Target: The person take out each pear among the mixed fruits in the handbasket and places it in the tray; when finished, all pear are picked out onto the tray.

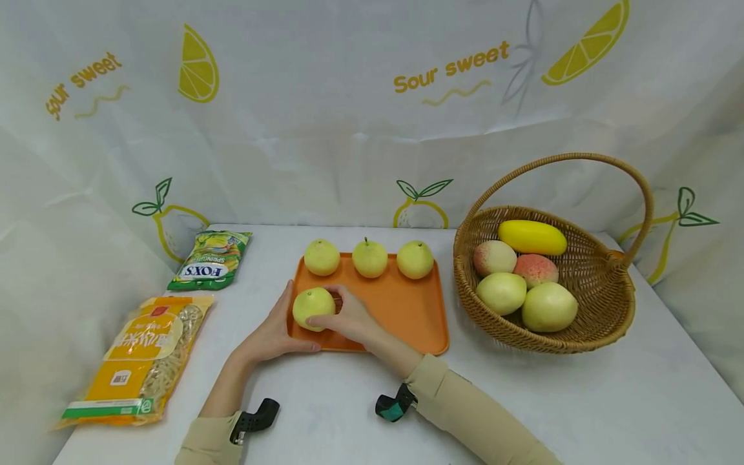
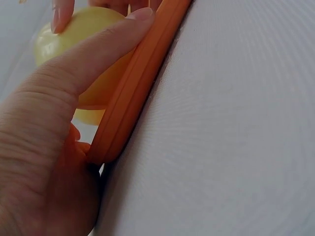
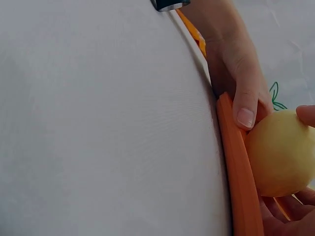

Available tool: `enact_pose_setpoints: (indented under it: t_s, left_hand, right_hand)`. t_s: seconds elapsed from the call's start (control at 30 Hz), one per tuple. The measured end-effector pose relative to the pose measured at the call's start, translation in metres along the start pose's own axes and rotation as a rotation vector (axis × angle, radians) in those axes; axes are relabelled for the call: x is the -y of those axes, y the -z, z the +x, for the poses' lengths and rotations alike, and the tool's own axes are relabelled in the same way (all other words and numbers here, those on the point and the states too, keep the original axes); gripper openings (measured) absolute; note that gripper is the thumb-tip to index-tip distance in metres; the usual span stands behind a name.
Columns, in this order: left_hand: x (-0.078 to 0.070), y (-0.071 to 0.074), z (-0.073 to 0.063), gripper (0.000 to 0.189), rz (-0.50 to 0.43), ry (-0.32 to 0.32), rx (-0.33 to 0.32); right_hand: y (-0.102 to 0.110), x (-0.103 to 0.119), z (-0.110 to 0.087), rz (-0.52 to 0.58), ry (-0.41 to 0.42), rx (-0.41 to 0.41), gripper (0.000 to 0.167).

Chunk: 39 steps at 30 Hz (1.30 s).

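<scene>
Hands: two, both at the tray.
Right hand [image 1: 351, 316]: fingers grasping one apple, thumb on its near side.
Left hand [image 1: 274, 332]: fingers extended, grasping no apple; spread around the near left corner of the tray, thumb along the near rim.
Held apple [image 1: 312, 307]: one; located over the near left part of the tray, between the two hands. Contact with the tray floor cannot be told.
Tray [image 1: 401, 307]: one, orange, flat on the surface [image 1: 325, 413].
Apples, total: four, yellow-green; one held, three in a row at the far rim.
Far row: left apple [image 1: 322, 258], middle apple [image 1: 369, 259] with stem upward, right apple [image 1: 415, 259] near the far right corner.
Basket [image 1: 494, 329]: one, wicker, with one arched handle [image 1: 564, 157]; right of the tray, just beside it.
Basket contents: five visible; one long yellow fruit [image 1: 531, 237], two peaches [image 1: 494, 258], two pale green fruits [image 1: 500, 293].
Bags: two, left of the tray; green bag [image 1: 210, 260] at the rear, yellow bag [image 1: 139, 358] nearer the person, well apart from the tray.
Wrist cameras [image 1: 256, 420]: two, black, one per wrist.
Backdrop [image 1: 314, 161]: white cloth with lemon prints, behind the surface.
Obstructions: right forearm crosses the near rim of the tray; left thumb covers part of the held apple in the left wrist view.
</scene>
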<state>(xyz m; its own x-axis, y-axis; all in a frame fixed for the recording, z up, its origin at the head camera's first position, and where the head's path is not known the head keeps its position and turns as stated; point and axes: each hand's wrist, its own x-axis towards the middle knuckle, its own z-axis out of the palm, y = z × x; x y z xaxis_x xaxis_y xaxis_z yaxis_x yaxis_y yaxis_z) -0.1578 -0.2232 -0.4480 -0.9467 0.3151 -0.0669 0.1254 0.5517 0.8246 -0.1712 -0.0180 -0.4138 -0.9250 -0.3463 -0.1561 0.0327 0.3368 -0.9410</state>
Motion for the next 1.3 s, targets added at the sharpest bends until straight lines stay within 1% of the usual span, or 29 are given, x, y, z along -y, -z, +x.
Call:
enact_pose_setpoints:
  t_s: [0.23,0.4,0.57,0.7,0.8,0.87,1.0,1.1,1.2,1.3]
  left_hand:
    - [0.001,-0.001,0.000,0.138,0.003,0.005,-0.002]
    - [0.002,-0.001,0.001,0.137,0.007,-0.005,-0.002]
    - [0.003,-0.001,0.001,0.136,-0.007,-0.022,-0.007]
    - [0.003,-0.001,0.002,0.136,-0.013,-0.031,-0.010]
    - [0.002,-0.001,0.001,0.138,-0.016,-0.028,-0.012]
    - [0.002,-0.001,0.001,0.139,-0.023,-0.024,-0.014]
    - [0.001,-0.002,0.000,0.140,-0.056,-0.022,-0.013]
    - [0.001,-0.002,0.000,0.140,-0.050,-0.015,-0.013]
    - [0.001,-0.001,0.000,0.140,-0.024,-0.003,-0.012]
    - [0.002,-0.002,0.001,0.139,-0.034,-0.030,-0.017]
  right_hand:
    - [-0.002,-0.006,0.001,-0.065,0.101,0.010,0.067]
    - [-0.003,-0.010,0.001,-0.077,0.142,0.025,0.068]
    - [-0.001,-0.012,0.000,-0.094,0.187,0.059,0.069]
    - [0.001,-0.014,0.000,-0.071,0.186,0.099,0.071]
    - [0.003,-0.015,-0.001,-0.032,0.168,0.125,0.072]
    - [0.005,-0.015,-0.002,-0.018,0.171,0.137,0.072]
    - [0.006,-0.015,-0.002,-0.029,0.171,0.141,0.074]
    - [0.005,-0.015,-0.002,-0.036,0.165,0.136,0.074]
    - [0.005,-0.015,-0.002,-0.037,0.164,0.133,0.074]
    - [0.005,-0.015,-0.003,-0.029,0.168,0.136,0.073]
